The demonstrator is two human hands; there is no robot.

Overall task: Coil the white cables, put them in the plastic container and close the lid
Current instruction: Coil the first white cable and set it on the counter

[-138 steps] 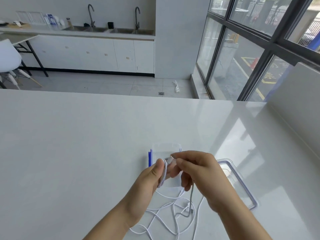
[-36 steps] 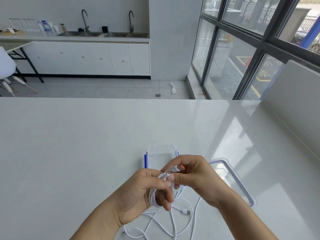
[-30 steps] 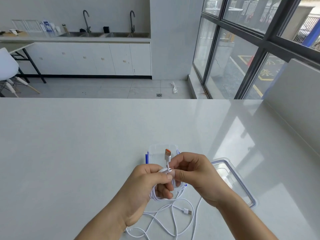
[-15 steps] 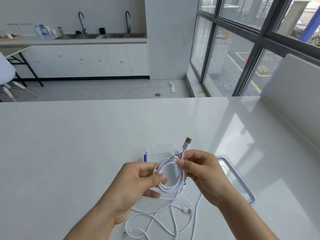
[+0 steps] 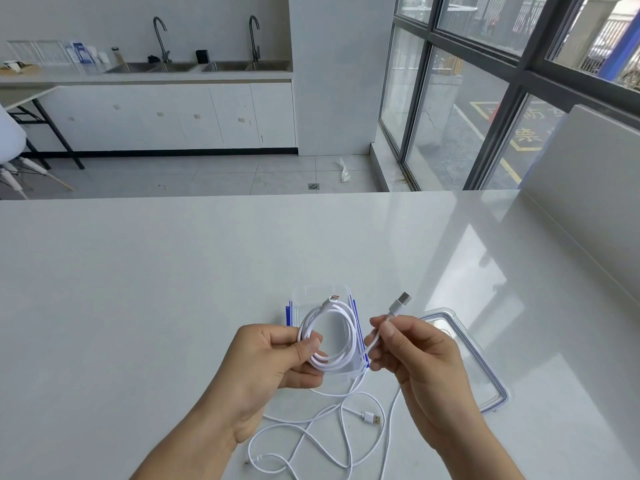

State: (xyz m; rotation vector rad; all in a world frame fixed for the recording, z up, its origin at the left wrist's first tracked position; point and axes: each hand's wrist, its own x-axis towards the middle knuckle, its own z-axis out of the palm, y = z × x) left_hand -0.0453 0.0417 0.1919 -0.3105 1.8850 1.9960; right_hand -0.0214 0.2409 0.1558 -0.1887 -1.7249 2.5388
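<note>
Far beyond my fingers, past the white table [image 5: 173, 271], I see two dark taps [image 5: 254, 36], white cabinets [image 5: 194, 116] and tall windows [image 5: 485, 98].

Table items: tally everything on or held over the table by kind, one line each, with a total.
Coiled white cable, held in the left hand and right hand: 1
Loose white cable lying on the table: at least 1; the tangle hides whether more
Plastic container: 1
Lid: 1
Total: 4, counting the tangle as one
</note>
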